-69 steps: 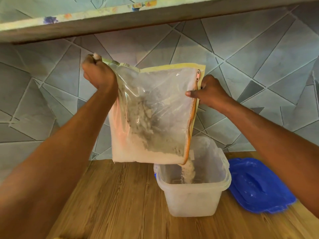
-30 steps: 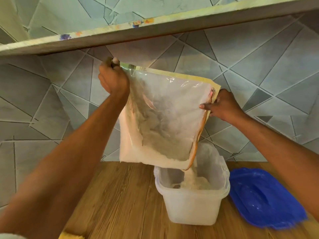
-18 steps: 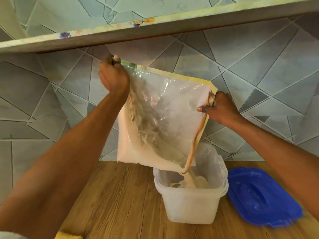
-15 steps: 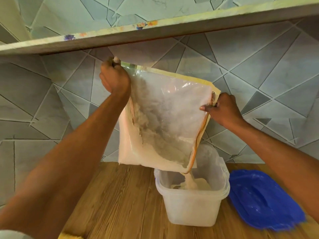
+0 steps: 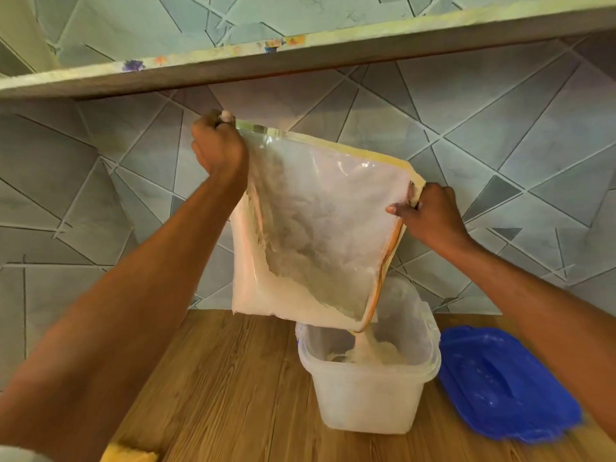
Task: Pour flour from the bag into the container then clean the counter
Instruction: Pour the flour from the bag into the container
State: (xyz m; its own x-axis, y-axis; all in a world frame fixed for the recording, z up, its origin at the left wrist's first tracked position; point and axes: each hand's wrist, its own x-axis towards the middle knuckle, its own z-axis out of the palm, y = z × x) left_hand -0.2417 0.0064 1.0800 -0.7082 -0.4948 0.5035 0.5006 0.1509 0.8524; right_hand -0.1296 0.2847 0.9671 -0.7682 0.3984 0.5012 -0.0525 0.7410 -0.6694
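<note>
At the near edge of the wooden worktop (image 5: pixel 216 378) lies a yellow sponge (image 5: pixel 128 455), and farther in stands the translucent container (image 5: pixel 366 388), a low heap of flour (image 5: pixel 370 353) inside it, with its blue lid (image 5: pixel 500 381) lying flat just to its right. Above the container hangs the clear, yellow-edged bag (image 5: pixel 320 235), tilted so its lower right corner spills a pale stream into the container. The left hand (image 5: pixel 218 146) grips its far upper left corner and the right hand (image 5: pixel 430 215) pinches its right edge, before the grey tiled wall (image 5: pixel 83 181).
</note>
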